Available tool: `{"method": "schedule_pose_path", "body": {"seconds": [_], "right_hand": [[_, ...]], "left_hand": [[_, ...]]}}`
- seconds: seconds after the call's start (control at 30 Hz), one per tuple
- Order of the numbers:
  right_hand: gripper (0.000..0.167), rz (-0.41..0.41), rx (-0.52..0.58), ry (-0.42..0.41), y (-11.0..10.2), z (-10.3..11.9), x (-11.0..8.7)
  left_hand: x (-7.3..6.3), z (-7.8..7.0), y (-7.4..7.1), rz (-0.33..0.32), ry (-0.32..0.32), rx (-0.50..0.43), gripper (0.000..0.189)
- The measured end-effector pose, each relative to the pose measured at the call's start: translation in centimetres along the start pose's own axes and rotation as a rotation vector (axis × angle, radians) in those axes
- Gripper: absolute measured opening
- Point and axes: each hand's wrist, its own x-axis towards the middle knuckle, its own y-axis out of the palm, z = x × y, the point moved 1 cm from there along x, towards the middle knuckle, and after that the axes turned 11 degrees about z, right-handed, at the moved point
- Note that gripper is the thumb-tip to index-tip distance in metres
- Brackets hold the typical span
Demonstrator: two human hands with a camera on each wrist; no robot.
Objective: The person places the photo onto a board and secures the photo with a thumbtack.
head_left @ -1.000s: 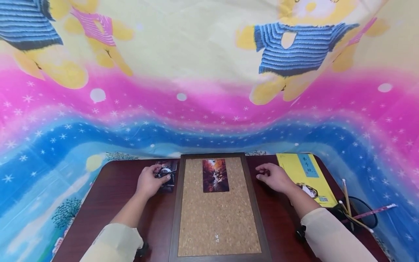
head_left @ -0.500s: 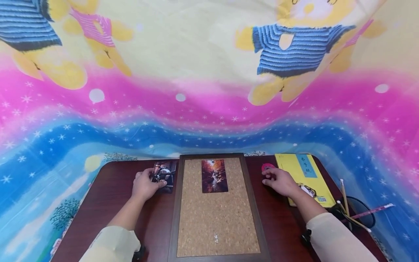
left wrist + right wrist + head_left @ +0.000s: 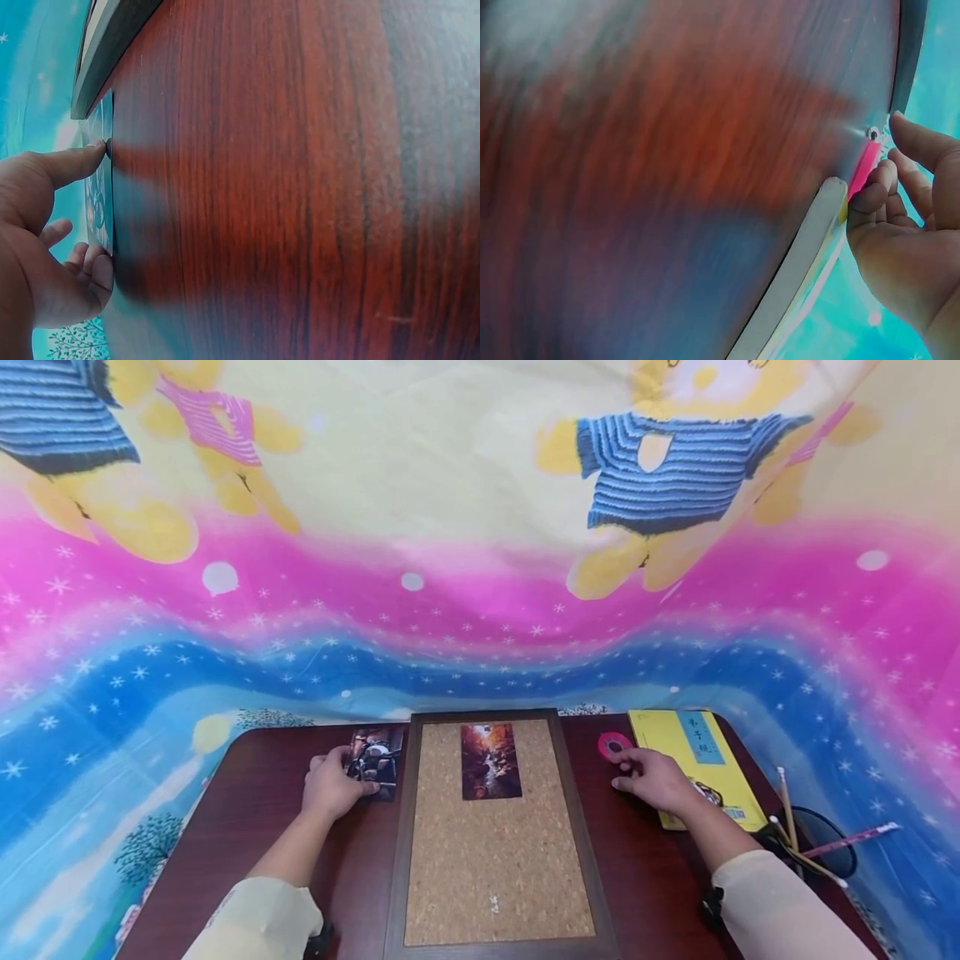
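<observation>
A glossy photo of a motorcycle (image 3: 381,756) lies flat on the table just left of the corkboard. My left hand (image 3: 330,785) grips it by its edges, the thumb at the near side and the curled fingers at its left. The left wrist view shows thumb and fingertips (image 3: 103,270) right at the photo's borders. On the board's other side is a round pink ring-shaped case (image 3: 613,745) with a pale centre. My right hand (image 3: 656,781) hovers at its lower right, with thumb and index finger apart and the other fingers bent; the fingers partly cover the case.
The brown-framed corkboard (image 3: 495,860) holds an autumn stream photo (image 3: 491,762), fixed at its top, and a small white item (image 3: 494,904) near the bottom. A yellow book (image 3: 667,731) lies at right. Beside it a black mesh holder (image 3: 840,839) with several pencils tips outward. Printed cloth hangs behind.
My right hand has moved right and slightly toward me, uncovering the pink case. My left hand has shifted a little left, so more of the motorcycle photo shows.
</observation>
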Motion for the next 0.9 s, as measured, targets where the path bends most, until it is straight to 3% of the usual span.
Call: {"method": "schedule_pose_path", "body": {"seconds": [0.43,0.9], "right_hand": [[0.043,0.032,0.005,0.004,-0.33,-0.31,-0.47],[0.02,0.036,-0.085,-0.022,0.22,-0.36,-0.5]], "left_hand": [[-0.08,0.01,0.0,-0.001,-0.003,-0.02,0.094],[0.51,0.46,0.1,-0.002,0.03,-0.015,0.094]]}}
